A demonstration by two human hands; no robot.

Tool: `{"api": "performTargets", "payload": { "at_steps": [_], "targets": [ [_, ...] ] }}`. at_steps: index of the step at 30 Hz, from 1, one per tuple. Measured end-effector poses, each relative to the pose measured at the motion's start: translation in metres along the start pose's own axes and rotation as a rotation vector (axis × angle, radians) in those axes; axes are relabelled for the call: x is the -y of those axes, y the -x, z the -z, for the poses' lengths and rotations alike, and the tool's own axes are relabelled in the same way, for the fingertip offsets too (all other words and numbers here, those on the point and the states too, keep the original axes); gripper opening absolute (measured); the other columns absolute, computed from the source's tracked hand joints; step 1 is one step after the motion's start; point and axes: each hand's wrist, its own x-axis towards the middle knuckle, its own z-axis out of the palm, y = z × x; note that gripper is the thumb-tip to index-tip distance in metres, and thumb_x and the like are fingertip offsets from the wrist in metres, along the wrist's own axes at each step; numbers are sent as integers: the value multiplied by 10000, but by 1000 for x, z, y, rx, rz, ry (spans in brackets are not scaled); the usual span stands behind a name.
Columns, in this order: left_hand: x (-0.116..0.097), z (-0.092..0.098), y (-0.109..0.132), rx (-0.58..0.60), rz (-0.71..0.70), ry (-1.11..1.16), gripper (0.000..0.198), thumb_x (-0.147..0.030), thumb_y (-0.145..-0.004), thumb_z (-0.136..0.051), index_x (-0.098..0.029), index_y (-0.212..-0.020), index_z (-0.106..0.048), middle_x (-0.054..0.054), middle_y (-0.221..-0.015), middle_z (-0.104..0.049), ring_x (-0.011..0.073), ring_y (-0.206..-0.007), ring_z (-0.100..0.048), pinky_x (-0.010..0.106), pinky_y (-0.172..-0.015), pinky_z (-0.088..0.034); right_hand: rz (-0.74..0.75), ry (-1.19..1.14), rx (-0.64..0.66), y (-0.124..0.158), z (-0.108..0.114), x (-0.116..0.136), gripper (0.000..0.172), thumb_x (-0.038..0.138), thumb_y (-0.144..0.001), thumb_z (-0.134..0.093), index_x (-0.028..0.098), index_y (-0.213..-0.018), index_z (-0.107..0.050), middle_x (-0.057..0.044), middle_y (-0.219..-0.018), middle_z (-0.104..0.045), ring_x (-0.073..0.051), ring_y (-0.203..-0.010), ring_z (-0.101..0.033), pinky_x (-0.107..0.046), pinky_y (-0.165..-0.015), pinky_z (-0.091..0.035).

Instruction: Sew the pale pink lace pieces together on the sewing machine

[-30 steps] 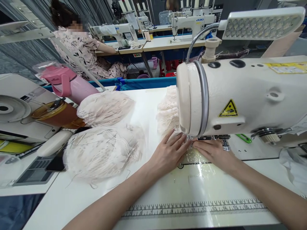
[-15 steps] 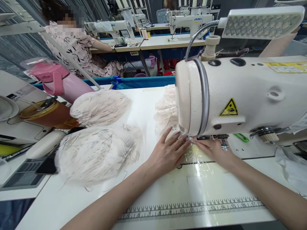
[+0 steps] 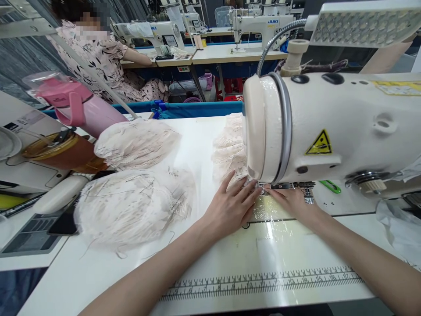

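Observation:
Pale gathered fabric lies on the table and runs in under the head of a white sewing machine. My left hand rests flat on its near edge, fingers spread, left of the needle area. From the other side, my right hand reaches beside the presser foot, its visible fingers stretched toward the left fingertips. The machine head covers part of the right hand's fingers and the stitching point. Whether the right fingertips touch the fabric is hard to see.
Two bundles of pale fabric, a near one and a far one, lie left. Beyond are a pink bottle and an amber cup. A green thread snipper sits right. A printed ruler crosses the front; a co-worker sits behind.
The camera view has shifted slightly, so the machine appears a little higher and farther right. Both hands stay at nearly the same place beside the needle area.

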Motion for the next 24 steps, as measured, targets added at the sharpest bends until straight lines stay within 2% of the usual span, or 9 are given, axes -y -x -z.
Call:
{"api": "performTargets", "payload": {
  "at_steps": [4,10,15,19,21,24],
  "targets": [
    [-1,0,0,6,9,-1,350,-284,-970,-425,-190,-1285,-543,65,-1307,-583,275,-1197,-541,555,-1114,-247,-94,-117,60,3,3,5,412,253,-913,-508,359,-1312,-514,-31,-1202,-639,-217,-1004,-632,-375,-718,-529],
    [-1,1,0,28,25,2,353,-294,-973,-425,-214,-1298,-536,52,-1325,-570,266,-1223,-522,544,-1120,-241,-183,-223,53,0,2,12,360,364,-933,-442,389,-1279,-538,0,-1197,-639,-242,-1085,-611,-425,-840,-512],
    [-1,1,-1,30,29,9,349,-293,-972,-420,-215,-1290,-542,53,-1312,-580,261,-1194,-541,541,-1113,-257,-225,-179,85,-4,3,15,351,330,-949,-393,393,-1248,-566,7,-1179,-649,-241,-1083,-609,-428,-817,-521],
    [0,0,0,-18,7,-10,327,-284,-970,-440,-206,-1267,-554,53,-1280,-602,254,-1191,-539,532,-1104,-280,-300,-52,27,-14,14,24,291,366,-915,-482,394,-1166,-626,-14,-1070,-683,-253,-988,-635,-431,-765,-530],
    [-1,0,1,-69,-43,-39,307,-240,-964,-466,-167,-1246,-564,65,-1276,-605,242,-1191,-537,485,-1096,-315,-274,19,16,-22,26,30,270,373,-893,-527,385,-1134,-647,-20,-1028,-693,-249,-934,-640,-432,-769,-521],
    [-3,1,3,-91,-127,-68,312,-133,-948,-470,-97,-1249,-547,91,-1284,-597,211,-1166,-555,386,-1058,-381,-137,70,63,-33,48,40,255,304,-899,-517,347,-1099,-669,-17,-1024,-705,-210,-877,-642,-402,-803,-494]
  ]
}}
